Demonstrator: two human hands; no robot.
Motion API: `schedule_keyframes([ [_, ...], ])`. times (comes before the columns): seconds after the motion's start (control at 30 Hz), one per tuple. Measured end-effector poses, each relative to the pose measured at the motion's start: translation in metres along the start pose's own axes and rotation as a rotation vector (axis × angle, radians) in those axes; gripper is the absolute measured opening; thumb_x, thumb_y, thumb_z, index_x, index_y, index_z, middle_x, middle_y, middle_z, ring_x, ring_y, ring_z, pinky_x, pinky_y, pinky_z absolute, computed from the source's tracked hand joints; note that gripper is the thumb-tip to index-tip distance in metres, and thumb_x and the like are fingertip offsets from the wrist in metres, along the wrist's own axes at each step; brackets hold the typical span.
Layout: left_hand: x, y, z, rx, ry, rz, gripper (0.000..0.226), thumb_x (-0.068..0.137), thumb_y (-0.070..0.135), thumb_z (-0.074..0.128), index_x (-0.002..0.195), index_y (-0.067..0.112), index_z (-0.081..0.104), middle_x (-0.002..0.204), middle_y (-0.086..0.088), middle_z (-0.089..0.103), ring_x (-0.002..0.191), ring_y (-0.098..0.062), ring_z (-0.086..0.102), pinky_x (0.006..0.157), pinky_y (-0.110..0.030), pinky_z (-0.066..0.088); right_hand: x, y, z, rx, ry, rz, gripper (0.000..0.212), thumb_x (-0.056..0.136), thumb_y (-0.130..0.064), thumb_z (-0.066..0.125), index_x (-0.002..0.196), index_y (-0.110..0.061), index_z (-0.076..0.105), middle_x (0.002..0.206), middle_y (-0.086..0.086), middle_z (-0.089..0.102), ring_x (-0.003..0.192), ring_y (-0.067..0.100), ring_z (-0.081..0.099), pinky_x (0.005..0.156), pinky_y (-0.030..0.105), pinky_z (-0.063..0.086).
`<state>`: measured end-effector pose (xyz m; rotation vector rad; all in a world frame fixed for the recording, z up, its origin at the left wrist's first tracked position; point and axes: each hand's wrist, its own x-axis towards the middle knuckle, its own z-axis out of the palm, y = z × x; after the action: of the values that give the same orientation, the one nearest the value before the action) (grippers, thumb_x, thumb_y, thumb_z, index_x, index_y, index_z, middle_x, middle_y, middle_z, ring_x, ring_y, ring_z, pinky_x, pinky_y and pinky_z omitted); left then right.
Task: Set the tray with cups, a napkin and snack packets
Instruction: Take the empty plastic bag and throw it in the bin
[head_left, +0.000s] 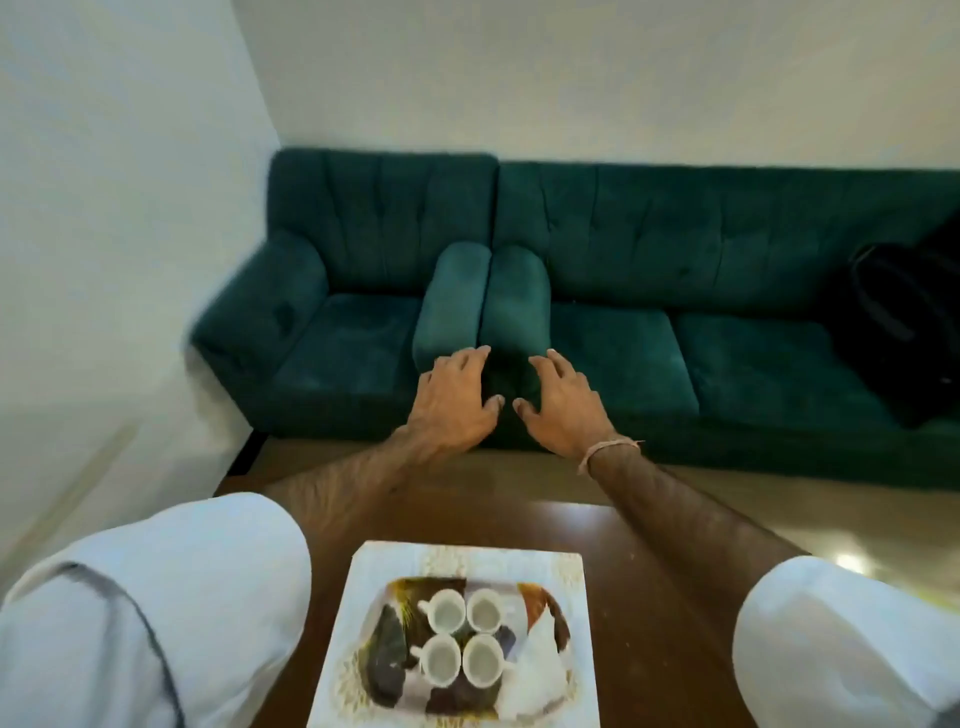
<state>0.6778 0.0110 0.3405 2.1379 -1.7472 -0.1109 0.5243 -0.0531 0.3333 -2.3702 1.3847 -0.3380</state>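
A patterned tray (540, 603) rests on a white mat (358, 623) on the brown table (649, 597). Several white cups (445, 609) stand close together in the tray's middle. A folded white napkin (543, 654) lies at the tray's right side. A dark packet (387, 654) lies along its left side. My left hand (452, 402) and my right hand (563, 405) are stretched out far beyond the tray, side by side, fingers spread, holding nothing.
A dark green sofa (623, 332) runs along the far wall, two armrests meeting just past my hands. A black bag (904, 322) sits at its right end. White sleeves (156, 597) frame the lower corners. Beige floor lies between table and sofa.
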Motion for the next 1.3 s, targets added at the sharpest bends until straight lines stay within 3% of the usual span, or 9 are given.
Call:
schedule_keyframes([
  [0.4,0.072,0.082,-0.232,0.026,0.294,0.073,0.081,0.088,0.044,0.059,0.153,0.021,0.018,0.159,-0.008,0.026,0.145,-0.027,0.023,0.114,-0.05,0.025,0.031,-0.102,-0.246,-0.025,0.312,-0.161,0.073,0.092,-0.039,0.058,0.153,-0.021,0.022,0.165,0.006,0.013,0.144,0.036,0.029,0.112,0.056,0.034],
  [0.7,0.083,0.139,-0.327,0.089,0.346,0.138,0.086,0.086,0.044,0.061,0.154,0.025,0.011,0.163,-0.007,0.014,0.146,-0.03,0.018,0.114,-0.048,0.023,0.014,-0.126,-0.36,-0.077,0.47,-0.196,0.076,0.091,-0.037,0.06,0.154,-0.018,0.02,0.165,0.011,0.015,0.146,0.037,0.027,0.113,0.053,0.034],
  [0.97,0.098,0.188,-0.337,0.106,0.336,0.185,0.088,0.086,0.047,0.062,0.154,0.026,0.011,0.163,-0.007,0.015,0.146,-0.031,0.018,0.113,-0.05,0.025,-0.007,-0.096,-0.406,-0.1,0.534,-0.155,0.077,0.091,-0.036,0.061,0.153,-0.015,0.022,0.163,0.012,0.021,0.145,0.037,0.03,0.112,0.055,0.037],
  [1.3,0.115,0.28,-0.248,0.05,0.178,0.305,0.088,0.085,0.048,0.062,0.154,0.027,0.011,0.161,-0.009,0.019,0.145,-0.031,0.02,0.112,-0.052,0.026,-0.048,0.021,-0.411,-0.12,0.503,0.047,0.073,0.091,-0.035,0.061,0.152,-0.017,0.024,0.162,0.011,0.023,0.144,0.034,0.032,0.113,0.055,0.035],
])
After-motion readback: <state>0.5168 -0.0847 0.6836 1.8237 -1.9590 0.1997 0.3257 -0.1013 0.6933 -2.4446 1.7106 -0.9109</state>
